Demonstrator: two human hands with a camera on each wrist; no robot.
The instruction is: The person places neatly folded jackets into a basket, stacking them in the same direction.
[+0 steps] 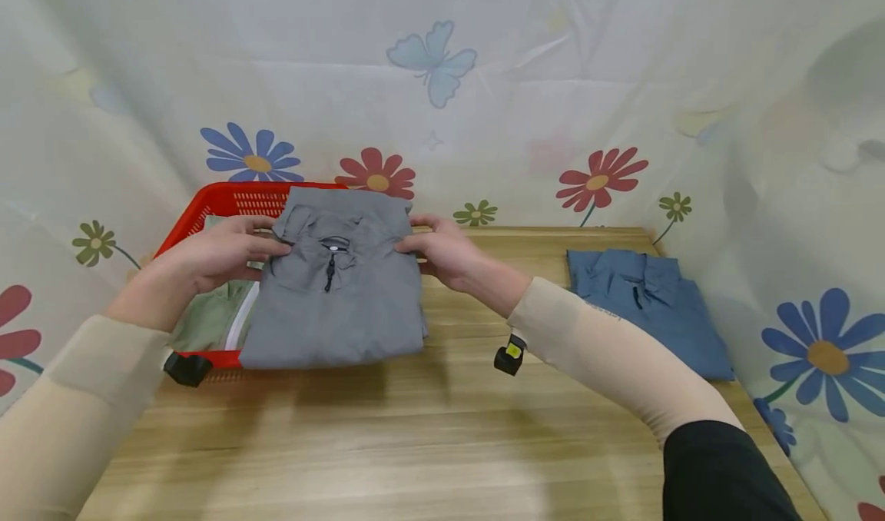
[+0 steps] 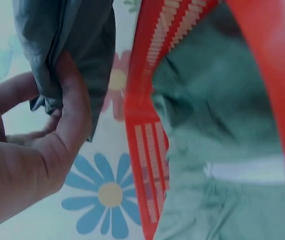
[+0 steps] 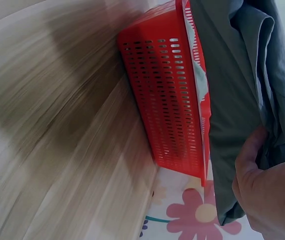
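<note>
Hands point(image 1: 230, 252) point(image 1: 448, 252) pinch a gray garment point(image 1: 342, 313) partly hiding a red basket point(image 3: 166, 100) of green clothing point(image 1: 210, 313), a blue garment point(image 1: 676, 313) well apart.

A folded blue garment point(image 1: 665, 306) on the right of the worktop point(image 1: 429, 444), a flower-printed pale curtain point(image 1: 311, 37) behind

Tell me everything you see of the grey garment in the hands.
The grey garment is folded into a rough rectangle, its fabric thin-looking and smooth below, rumpled near the collar, with a dark zip pull at the front. The left hand and right hand pinch opposite sides, holding it raised, partly over the red basket; contact with the rim is unclear.
</note>
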